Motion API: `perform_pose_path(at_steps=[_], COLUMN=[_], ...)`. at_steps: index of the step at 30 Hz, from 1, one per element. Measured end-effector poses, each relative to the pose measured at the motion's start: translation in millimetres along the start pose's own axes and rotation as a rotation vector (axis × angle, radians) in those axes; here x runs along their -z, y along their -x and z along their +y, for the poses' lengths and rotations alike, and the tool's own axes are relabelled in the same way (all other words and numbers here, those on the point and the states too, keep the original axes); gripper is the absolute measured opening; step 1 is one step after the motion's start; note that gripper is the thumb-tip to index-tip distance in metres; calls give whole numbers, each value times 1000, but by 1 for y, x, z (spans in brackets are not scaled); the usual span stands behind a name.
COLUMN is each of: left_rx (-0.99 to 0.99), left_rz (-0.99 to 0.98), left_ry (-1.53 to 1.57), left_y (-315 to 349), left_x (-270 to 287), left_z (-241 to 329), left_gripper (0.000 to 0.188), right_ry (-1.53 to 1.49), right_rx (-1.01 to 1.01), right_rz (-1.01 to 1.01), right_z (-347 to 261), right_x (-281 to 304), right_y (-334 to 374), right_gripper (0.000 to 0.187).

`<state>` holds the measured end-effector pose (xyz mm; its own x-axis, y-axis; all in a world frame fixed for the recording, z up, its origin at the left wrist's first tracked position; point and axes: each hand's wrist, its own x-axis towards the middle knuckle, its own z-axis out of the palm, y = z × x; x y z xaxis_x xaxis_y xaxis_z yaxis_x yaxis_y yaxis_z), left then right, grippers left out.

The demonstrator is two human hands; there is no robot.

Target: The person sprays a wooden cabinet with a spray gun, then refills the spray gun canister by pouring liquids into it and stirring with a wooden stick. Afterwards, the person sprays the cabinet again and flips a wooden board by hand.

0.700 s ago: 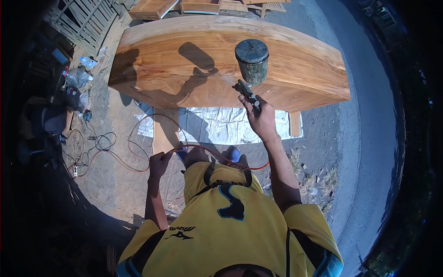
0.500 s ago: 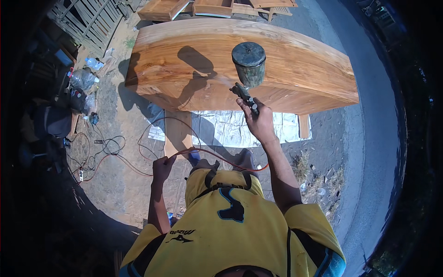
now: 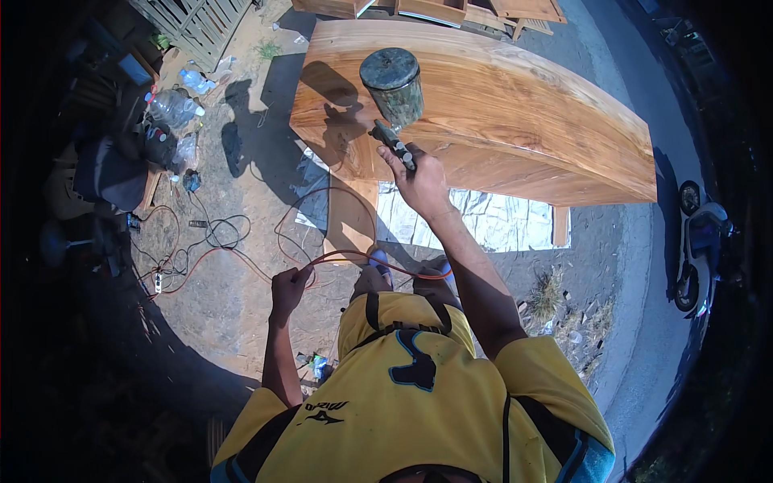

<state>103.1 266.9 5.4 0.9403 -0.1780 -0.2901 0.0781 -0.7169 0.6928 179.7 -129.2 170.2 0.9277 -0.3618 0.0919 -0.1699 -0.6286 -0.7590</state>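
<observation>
My right hand (image 3: 422,183) is wrapped round the handle of a spray gun (image 3: 393,145), with a dark, stained paint cup (image 3: 394,88) on top. The gun is held apart from the near left part of a large wooden furniture piece (image 3: 515,105) with orange-brown grain. Shadows of the cup and hand fall on the wood's left end. Lower down, my left hand (image 3: 291,291) is closed on a red air hose (image 3: 354,254), which loops in front of my legs.
White sheeting (image 3: 499,221) lies under the furniture. Tangled hoses and cords (image 3: 211,233) spread over the ground at left, near plastic bottles (image 3: 171,106). Drawers (image 3: 432,10) stand at the far side. A motorbike (image 3: 699,248) is on the road at right.
My view has swung left, so the furniture sits further right. My right hand and the spray gun have moved left toward the wood's left end. A motorbike has come into view at right.
</observation>
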Motion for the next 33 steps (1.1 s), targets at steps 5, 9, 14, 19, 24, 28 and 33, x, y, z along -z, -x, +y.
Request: perform_pose_path(at_steps=[5,9,14,19,24,28,33], left_rx=[-10,33,71,18,-42,-25,-144], left_rz=[37,34,64,34,-18,-69,-173], left_ry=[17,1,-24,7,38,-40,-93], left_y=[13,17,19,6,-8,-21,-48], left_x=[4,11,17,21,15,3,-22], left_z=[-14,-16,-26,-28,-24,-24,8], left_gripper=[59,57,55,55,60,61,61], right_ry=[-74,-163,-59,-12,-56,-109,-181], right_rx=[45,230,164,0,-99,-275,-459], right_rz=[-48,3,-68,51,182,283,518], right_z=[-36,-60,-61,-38,10,51,103], right_x=[-51,-88,-120,-88,-31,18,91], right_y=[-23,-27,-16,15,53,81,103], right_gripper=[61,62,61,59,45,40,38])
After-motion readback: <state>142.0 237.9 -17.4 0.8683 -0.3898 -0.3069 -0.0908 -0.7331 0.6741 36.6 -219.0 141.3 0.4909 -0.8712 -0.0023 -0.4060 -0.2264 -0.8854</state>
